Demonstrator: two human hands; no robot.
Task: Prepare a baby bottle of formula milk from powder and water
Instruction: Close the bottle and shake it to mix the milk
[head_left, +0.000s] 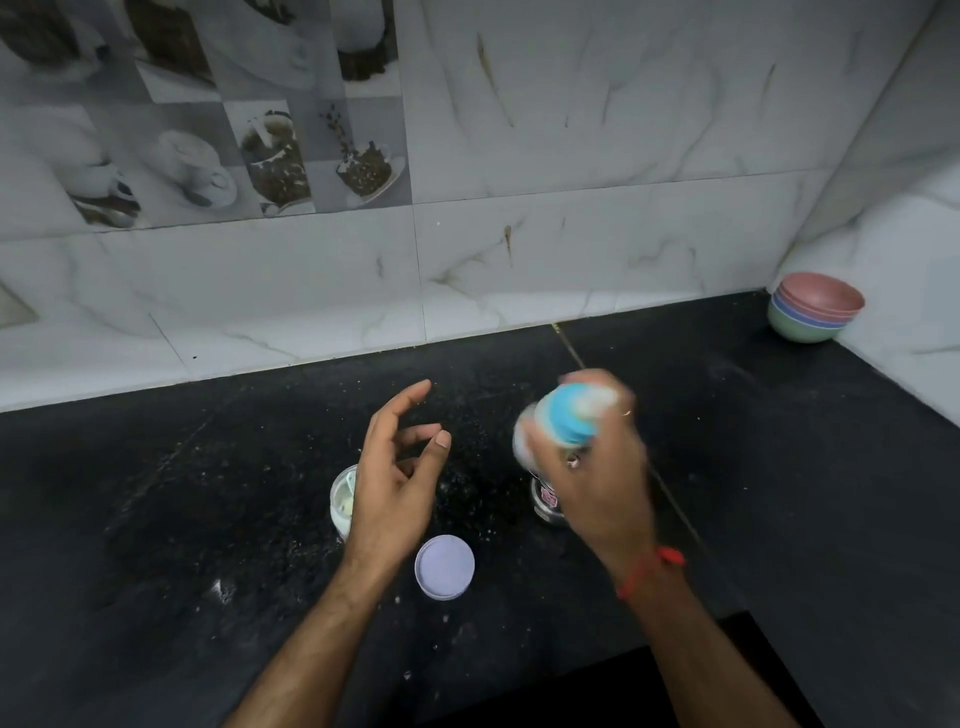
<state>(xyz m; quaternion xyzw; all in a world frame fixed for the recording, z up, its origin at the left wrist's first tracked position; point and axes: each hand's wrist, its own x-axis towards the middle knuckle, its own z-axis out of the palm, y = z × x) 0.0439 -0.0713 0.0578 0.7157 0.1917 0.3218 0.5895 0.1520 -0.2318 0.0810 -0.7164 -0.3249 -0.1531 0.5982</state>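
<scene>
From the head camera, the right hand (592, 467) is wrapped round a small baby bottle with a light blue collar and clear cap (566, 415), its grip closed about the body and the bottle lifted off the black speckled stone table (208, 493), tilted with the cap toward the wall; the bottle and fingers are smeared with blur, which I judge to mean it is being shaken to mix powder into water, hence the cap on and the firm hold; the left hand (395, 467) hangs over the table with fingers loosely spread and holding nothing, probably freed so it can steady or take the bottle; under it stands an open white round tub of pale formula powder (340, 499), partly hidden by the palm, and its pale lilac round lid (444, 567) lies flat near by, left off as if more scoops might follow; a small shiny steel cup with a red label (546, 500) sits just below the right hand, presumably the water source; a stack of pastel plastic bowls (815, 307) waits in the far corner, well apart.
</scene>
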